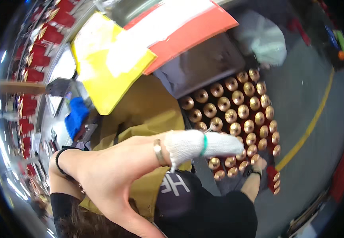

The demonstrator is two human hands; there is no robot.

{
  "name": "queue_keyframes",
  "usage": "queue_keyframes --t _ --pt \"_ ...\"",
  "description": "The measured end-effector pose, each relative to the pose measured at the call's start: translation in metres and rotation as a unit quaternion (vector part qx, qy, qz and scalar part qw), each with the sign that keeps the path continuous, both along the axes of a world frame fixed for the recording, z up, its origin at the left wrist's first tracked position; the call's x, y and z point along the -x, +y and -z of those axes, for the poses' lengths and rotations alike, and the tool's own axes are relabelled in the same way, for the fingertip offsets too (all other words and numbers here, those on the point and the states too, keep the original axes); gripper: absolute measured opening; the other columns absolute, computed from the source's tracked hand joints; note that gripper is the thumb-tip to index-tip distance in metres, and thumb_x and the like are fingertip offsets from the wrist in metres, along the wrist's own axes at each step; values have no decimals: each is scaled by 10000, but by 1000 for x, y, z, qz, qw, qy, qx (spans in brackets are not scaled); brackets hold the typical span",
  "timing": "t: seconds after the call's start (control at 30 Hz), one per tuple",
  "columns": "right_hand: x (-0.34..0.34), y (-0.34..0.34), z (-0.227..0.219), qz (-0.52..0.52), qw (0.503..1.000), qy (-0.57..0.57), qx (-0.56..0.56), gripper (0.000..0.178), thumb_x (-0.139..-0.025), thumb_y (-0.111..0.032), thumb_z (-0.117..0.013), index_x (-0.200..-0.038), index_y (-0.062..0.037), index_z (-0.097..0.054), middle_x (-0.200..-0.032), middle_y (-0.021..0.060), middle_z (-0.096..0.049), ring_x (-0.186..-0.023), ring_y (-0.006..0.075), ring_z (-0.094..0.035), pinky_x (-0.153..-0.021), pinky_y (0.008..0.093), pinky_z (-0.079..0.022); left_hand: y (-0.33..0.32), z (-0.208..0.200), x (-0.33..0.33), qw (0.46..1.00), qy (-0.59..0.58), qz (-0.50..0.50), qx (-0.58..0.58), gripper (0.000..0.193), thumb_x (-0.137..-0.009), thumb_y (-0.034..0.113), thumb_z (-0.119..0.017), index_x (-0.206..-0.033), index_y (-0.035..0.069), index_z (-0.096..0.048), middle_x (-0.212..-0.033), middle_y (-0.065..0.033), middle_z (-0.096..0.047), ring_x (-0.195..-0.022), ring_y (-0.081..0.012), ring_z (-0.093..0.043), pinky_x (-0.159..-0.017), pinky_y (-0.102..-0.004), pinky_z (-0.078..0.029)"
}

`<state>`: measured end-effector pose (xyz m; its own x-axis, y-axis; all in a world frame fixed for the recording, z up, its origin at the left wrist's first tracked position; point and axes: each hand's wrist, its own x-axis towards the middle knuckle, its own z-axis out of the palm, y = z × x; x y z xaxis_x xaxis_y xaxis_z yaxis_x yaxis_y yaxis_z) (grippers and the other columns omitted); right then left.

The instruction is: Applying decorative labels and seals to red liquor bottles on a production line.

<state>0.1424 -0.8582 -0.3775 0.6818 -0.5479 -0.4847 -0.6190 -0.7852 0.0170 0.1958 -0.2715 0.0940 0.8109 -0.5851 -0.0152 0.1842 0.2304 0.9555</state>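
Note:
My left hand (112,166) looms large in front, fingers stretched out to the right and thumb pointing down, with nothing visible in it. White knit finger covers (187,147) with a green band wrap its fingers; a ring and a dark bracelet show. Further off at the right, my right hand (260,164) reaches to the lower edge of a group of copper-coloured round parts (243,110), standing in rows. One round part (255,159) is right at its fingers, which are too small and hidden to tell whether they grip it. A dark band circles that wrist.
A yellow sheet or folder (100,63) and a red one (195,35) lie beyond a dark grey bin (203,59). A blue cloth-like item (76,117) is at left. Red bins (37,55) line the far left. A yellow line (310,127) crosses the grey floor.

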Motion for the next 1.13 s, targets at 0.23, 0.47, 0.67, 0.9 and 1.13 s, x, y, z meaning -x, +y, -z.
queue_keyframes --t 0.23,0.47,0.67,0.9,1.13 --pt "-101 74 -103 23 918 -395 -9 343 -895 -82 -617 -1218 18 -675 -1130 253 -705 -1066 392 -678 -941 488 -526 61 -39 25 985 -144 -92 -5 1135 -712 410 -939 -1528 -84 -323 -1537 -257 -421 -1435 -350 -430 -1193 -486 -348" --pt "-226 253 -264 -149 817 -543 -122 271 -999 -113 -621 -1259 -69 -679 -1220 117 -630 -991 248 -622 -867 360 -512 143 -62 71 903 -371 -215 -19 995 -791 325 -874 -1524 -79 -336 -1514 -259 -448 -1396 -376 -470 -1165 -472 -374" --pt "-272 486 -385 -405 640 -581 -296 250 -1023 -46 -590 -1268 -12 -628 -1214 62 -638 -1007 149 -593 -888 301 -487 216 -79 130 927 -216 -269 -145 494 -921 41 -606 -1402 -54 -542 -1229 -197 -695 -1146 -289 -688 -991 -352 -528" --pt "-236 781 -460 -631 411 -416 -510 259 -916 66 -627 -1158 -14 -672 -1008 80 -653 -849 149 -621 -704 258 -481 369 -11 200 691 -149 -684 -181 293 -1074 56 -464 -1329 -29 -580 -931 -124 -692 -893 -183 -678 -869 -336 -537" --pt "-194 1028 -484 -800 252 -288 -462 559 -886 -47 -722 -1404 -80 -512 -1191 172 -623 -1096 339 -636 -938 421 -507 569 26 202 503 -147 -751 -401 562 -995 216 -676 -1464 -9 -463 -1293 -182 -644 -1172 -234 -631 -1019 -342 -500"
